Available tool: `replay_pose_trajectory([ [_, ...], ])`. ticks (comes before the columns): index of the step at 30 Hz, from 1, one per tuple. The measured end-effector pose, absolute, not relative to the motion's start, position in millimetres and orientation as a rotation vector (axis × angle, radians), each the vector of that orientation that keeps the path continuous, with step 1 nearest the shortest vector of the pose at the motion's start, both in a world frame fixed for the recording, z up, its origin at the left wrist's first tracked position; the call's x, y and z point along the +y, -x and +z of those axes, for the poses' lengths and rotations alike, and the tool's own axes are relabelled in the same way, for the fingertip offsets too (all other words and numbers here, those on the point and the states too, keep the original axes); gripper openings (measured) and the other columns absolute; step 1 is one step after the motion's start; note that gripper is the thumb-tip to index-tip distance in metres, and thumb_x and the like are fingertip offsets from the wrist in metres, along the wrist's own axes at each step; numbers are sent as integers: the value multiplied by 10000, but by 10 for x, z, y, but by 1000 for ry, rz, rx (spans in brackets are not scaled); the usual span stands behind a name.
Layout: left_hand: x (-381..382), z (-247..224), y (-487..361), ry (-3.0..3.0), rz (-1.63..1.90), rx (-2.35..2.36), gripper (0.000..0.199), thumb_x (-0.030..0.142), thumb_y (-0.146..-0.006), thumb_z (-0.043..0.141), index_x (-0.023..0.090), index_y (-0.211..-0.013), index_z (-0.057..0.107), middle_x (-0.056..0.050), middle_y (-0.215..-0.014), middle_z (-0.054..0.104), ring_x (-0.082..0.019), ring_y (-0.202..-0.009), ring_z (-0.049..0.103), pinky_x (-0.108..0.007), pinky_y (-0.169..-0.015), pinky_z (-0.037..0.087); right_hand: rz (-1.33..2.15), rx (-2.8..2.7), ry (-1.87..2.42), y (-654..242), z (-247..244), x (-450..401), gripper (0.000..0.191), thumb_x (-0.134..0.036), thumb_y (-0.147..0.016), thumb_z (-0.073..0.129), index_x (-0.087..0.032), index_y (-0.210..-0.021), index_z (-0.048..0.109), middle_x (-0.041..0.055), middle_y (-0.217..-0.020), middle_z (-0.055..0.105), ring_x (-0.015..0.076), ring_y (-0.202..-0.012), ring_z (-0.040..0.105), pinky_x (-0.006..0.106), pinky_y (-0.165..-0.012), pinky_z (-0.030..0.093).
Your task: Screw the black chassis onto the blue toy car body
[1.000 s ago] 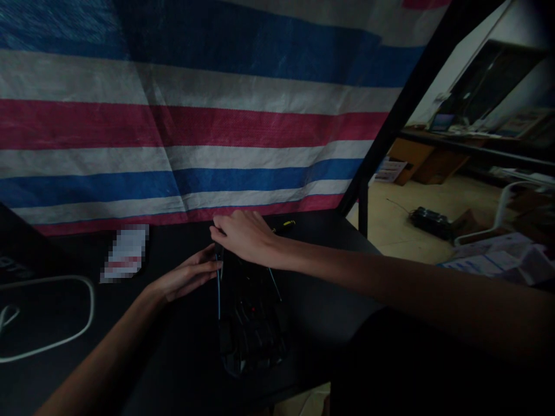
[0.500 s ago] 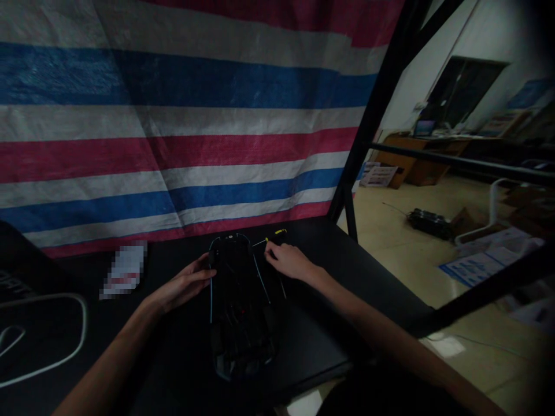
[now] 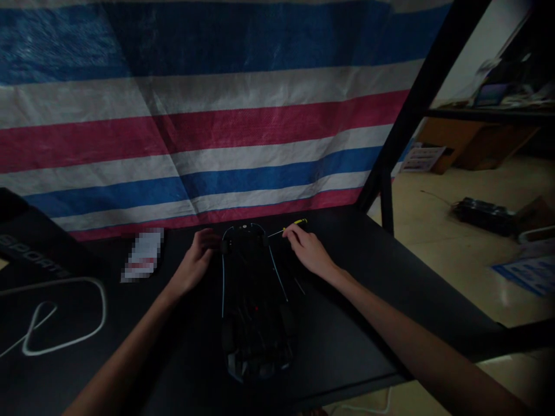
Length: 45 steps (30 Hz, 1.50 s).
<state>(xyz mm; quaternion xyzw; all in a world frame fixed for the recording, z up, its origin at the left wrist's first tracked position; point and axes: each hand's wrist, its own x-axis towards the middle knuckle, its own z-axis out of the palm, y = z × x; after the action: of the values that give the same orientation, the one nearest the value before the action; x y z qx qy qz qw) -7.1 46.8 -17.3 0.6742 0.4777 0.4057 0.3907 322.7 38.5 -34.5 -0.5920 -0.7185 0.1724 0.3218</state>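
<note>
left hand (image 3: 195,263) beside upturned toy car (image 3: 252,289), right hand (image 3: 310,251) at screwdriver (image 3: 300,222)

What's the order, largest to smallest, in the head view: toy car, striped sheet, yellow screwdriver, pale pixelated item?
1. Striped sheet
2. Toy car
3. Pale pixelated item
4. Yellow screwdriver, by its visible parts; the right hand partly covers it

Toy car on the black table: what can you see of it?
The toy car lies upside down on the black table, its dark, plastic-looking underside up. Thin pale-blue lines edge its sides; wheels show at the corners, and a small red spot toward the near end. The left hand is by its far left wheel, contact unclear. Shadow hides finer detail.
</note>
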Motion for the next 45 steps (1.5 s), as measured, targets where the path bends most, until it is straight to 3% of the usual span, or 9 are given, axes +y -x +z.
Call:
replay_pose_trajectory([
  [3,452,-201,53,-1878,999,1290,387,182,-820,606,201,-1206,584,-93,-1139,697,-282,-1069,661,-524,-1051,468,464,-1849,1536,-3246,-356,383,276,-301,-1033,349,-275,-1152,596,-21,-707,607,169,-621,606,253,-635,398],
  [6,414,-179,19,-2007,929,1306,289,159,-821,582,201,-1104,623,-94,-1087,705,-290,-1022,667,-517,-1008,485,468,-1817,1530,-3276,-365,383,270,-273,-1008,373,-270,-1161,596,-25,-692,589,168,-624,606,251,-626,392],
  [13,398,-144,-5,-2158,853,1353,321,141,-855,522,187,-1164,595,-121,-1144,702,-288,-1022,678,-489,-956,524,478,-1812,1521,-3297,-410,408,257,-277,-991,399,-265,-1127,617,-31,-660,584,163,-583,575,248,-596,363],
  [28,346,-99,-48,-2163,833,1398,282,152,-878,539,212,-1147,598,-87,-1075,719,-273,-1022,691,-460,-940,551,509,-1900,1550,-3267,-333,291,265,-280,-973,420,-261,-1129,634,-40,-635,566,158,-557,542,253,-579,314],
  [45,358,-116,-44,-2195,839,1396,283,188,-890,536,199,-1166,598,-112,-1120,711,-289,-1029,687,-471,-933,546,496,-1936,1548,-3275,-332,294,243,-275,-976,442,-270,-1120,637,-39,-668,583,152,-594,572,247,-600,334],
])
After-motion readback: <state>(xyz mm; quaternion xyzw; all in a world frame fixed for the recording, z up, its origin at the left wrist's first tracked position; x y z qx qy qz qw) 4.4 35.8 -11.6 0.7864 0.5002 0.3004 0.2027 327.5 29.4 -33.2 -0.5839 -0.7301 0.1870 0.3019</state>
